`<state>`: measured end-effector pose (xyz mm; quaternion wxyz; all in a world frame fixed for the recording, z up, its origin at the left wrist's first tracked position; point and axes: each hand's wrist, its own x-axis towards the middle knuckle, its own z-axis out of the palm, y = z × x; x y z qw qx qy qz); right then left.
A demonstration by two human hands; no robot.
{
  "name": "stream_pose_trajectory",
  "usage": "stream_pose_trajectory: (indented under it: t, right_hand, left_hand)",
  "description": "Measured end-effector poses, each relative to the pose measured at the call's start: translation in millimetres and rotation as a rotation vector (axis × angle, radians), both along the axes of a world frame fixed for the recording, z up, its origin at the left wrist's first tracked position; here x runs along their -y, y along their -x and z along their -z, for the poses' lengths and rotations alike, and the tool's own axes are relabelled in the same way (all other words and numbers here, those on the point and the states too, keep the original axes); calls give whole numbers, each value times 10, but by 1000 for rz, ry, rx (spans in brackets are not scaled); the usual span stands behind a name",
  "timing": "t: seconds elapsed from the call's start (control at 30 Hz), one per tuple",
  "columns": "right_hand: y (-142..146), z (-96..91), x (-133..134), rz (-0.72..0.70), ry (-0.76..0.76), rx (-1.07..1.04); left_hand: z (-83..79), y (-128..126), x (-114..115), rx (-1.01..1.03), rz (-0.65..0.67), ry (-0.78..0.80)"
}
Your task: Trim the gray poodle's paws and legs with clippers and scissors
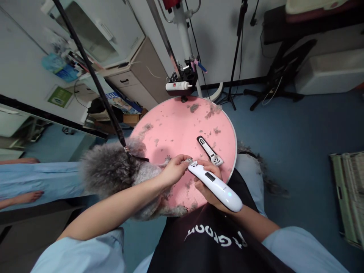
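Note:
A grey curly-coated dog (109, 168) is on the left part of the round pink grooming table (176, 125), its body clipped short and its head fluffy. My left hand (174, 170) is closed around one of its paws (188, 161), pinching near the toes. In my right hand (205, 190) is a white electric clipper (217, 186) with a lit blue-green light. Its blade end meets the paw beside my left fingertips; exact contact is hard to make out. A smaller black-and-white trimmer (209, 149) lies on the table just beyond my right hand.
A black grooming strap (96, 83) slants down to the dog's neck. Tufts of cut hair (213, 110) are scattered over the tabletop. A white bottle (178, 86) rests in a holder at the far edge. At left, a person in light blue (42, 176) has both hands visible.

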<state>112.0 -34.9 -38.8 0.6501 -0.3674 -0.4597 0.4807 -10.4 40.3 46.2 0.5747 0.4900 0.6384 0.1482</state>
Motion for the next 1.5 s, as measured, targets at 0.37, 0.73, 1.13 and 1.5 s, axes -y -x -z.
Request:
stream_pose_trajectory:
  t: [0.37, 0.73, 1.13, 1.5]
  right_hand:
    - [-316, -40, -235, 11, -39, -56]
    - [-384, -26, -197, -155, -162, 77]
    - [-334, -38, -183, -85, -164, 37]
    - [-322, -62, -162, -73, -217, 122]
  left_hand:
    - [-157, -42, -46, 32, -64, 177]
    - [-127, -51, -39, 49, -82, 178]
    - [-180, -110, -69, 81, -60, 190]
    - [-155, -67, -107, 102, -30, 253]
